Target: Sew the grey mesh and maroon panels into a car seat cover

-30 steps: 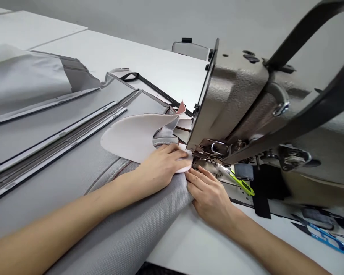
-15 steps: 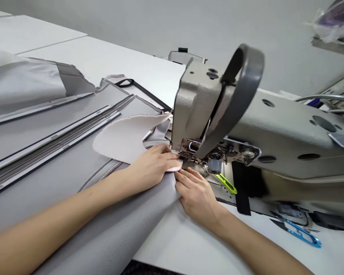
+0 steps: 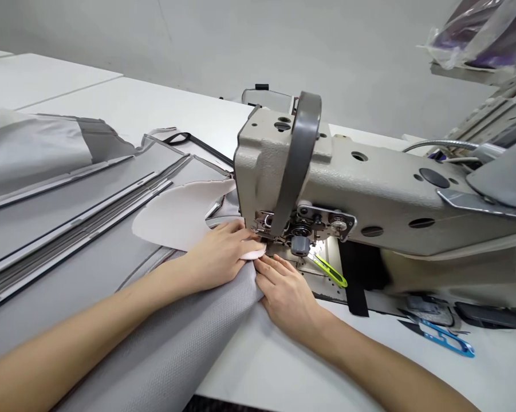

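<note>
A grey sewing machine [image 3: 258, 146] stands ahead, its needle area partly hidden by its own parts and my fingers. My left hand [image 3: 221, 252] grips the grey fabric [image 3: 215, 326] close to the machine head, its thumb across a folded pale edge. A pale pinkish-white rounded panel [image 3: 172, 214] of the work stands up beyond that hand. Against the fabric's right edge, my right hand [image 3: 286, 294] lies with fingers stretched flat towards the needle area. Yellow-green thread snips [image 3: 329, 270] rest on the machine bed just right of my right fingertips.
Blue-handled thread snips [image 3: 446, 339] lie on the white table [image 3: 258, 366] at the right, near a black object [image 3: 489, 316]. The grey work with long zipper-like strips [image 3: 77, 229] spreads over the left side. A plastic-wrapped bundle [image 3: 476, 40] sits on the upper-right shelf.
The camera view has turned, so the machine appears further left and more of its arm shows. Both hands keep nearly the same place on the fabric.
</note>
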Demonstrator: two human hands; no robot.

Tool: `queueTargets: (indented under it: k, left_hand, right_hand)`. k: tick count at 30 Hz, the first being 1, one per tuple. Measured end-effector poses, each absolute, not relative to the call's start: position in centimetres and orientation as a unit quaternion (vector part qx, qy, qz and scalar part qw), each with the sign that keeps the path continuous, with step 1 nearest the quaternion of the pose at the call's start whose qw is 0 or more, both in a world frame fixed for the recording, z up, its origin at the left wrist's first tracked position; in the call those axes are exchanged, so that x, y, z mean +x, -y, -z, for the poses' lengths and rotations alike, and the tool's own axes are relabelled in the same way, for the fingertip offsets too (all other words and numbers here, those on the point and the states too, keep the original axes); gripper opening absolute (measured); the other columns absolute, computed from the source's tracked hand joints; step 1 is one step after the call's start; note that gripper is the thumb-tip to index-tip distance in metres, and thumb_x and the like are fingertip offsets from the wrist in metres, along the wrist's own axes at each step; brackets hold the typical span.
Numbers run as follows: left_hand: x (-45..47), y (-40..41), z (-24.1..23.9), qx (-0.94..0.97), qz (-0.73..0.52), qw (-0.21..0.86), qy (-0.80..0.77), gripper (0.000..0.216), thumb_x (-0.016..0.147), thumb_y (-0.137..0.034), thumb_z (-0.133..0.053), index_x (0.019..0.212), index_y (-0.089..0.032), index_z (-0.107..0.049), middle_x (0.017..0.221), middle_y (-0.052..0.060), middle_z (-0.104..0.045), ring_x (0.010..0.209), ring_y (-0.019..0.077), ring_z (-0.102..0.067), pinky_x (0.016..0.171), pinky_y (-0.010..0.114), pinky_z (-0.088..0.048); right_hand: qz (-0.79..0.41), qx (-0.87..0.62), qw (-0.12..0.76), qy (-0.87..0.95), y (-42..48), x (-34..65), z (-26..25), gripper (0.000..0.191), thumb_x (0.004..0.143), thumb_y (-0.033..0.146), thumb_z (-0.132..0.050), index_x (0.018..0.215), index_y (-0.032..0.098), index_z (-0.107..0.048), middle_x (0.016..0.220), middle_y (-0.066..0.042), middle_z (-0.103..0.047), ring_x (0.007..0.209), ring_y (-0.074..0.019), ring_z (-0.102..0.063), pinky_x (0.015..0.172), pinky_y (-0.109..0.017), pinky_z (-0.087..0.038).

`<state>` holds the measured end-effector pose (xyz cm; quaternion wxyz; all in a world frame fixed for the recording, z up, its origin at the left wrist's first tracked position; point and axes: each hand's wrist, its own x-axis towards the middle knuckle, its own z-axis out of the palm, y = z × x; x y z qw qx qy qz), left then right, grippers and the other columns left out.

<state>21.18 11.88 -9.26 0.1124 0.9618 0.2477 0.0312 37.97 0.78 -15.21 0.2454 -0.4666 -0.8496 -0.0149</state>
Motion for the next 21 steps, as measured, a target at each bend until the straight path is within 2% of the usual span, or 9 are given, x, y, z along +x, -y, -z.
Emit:
queueTargets:
  k: [3,6,8,16,21]
  left_hand:
    - [21.0,-12.5,8.5,0.954,-0.022,0.177,-0.243,0.03,0.09,-0.016,-0.045,0.105,-0.024,-0.07,0.1,0.005,-0.063,0.096,0.0211,-0.054,0.084,0.031,-0.04]
    - [20.7,-13.3,7.9,0.941,-0.028,0.252,-0.225,0.028,0.097,-0.027,-0.043,0.101,-0.025,-0.071,0.1,0.002,-0.064,0.099,0.0188,-0.054,0.087,0.028,-0.039]
    - [20.5,-13.5,7.8,0.944,-0.028,0.249,-0.215,0.028,0.098,-0.026,-0.043,0.099,-0.025,-0.071,0.098,0.001,-0.064,0.097,0.0178,-0.054,0.088,0.028,-0.038]
    - [20.9,-11.5,8.7,0.979,-0.011,0.029,-0.202,0.029,0.089,-0.012,-0.052,0.104,-0.029,-0.07,0.094,0.002,-0.063,0.085,0.0202,-0.052,0.071,0.032,-0.033]
    - [21.2,-10.4,9.5,0.981,-0.035,-0.068,-0.178,0.025,0.085,-0.008,-0.055,0.102,-0.022,-0.068,0.093,0.004,-0.065,0.089,0.0228,-0.053,0.07,0.035,-0.032]
  right_hand:
    - [0.016,-0.484,0.214,0.849,-0.3,38.4,14.7,0.021,0.089,0.008,-0.052,0.101,0.012,-0.069,0.126,-0.01,-0.064,0.116,-0.0256,-0.055,0.1,-0.042,-0.047]
    - [0.027,-0.469,0.213,0.856,-0.1,39.0,14.2,0.016,0.091,0.014,-0.057,0.1,0.014,-0.07,0.121,-0.007,-0.068,0.092,-0.0228,-0.056,0.081,-0.038,-0.051]
    - [0.035,-0.456,0.232,0.858,-0.1,39.3,14.1,0.014,0.09,0.017,-0.059,0.099,0.013,-0.07,0.119,-0.005,-0.069,0.083,-0.0209,-0.053,0.075,-0.037,-0.05]
    - [0.062,-0.461,0.231,0.855,-0.2,39.1,14.7,0.017,0.088,0.009,-0.056,0.097,0.015,-0.071,0.118,-0.006,-0.069,0.088,-0.021,-0.052,0.073,-0.035,-0.045]
    - [0.068,-0.468,0.225,0.852,-0.2,39.1,14.5,0.012,0.086,0.009,-0.06,0.087,0.016,-0.07,0.112,-0.003,-0.072,0.084,-0.0202,-0.052,0.069,-0.035,-0.042]
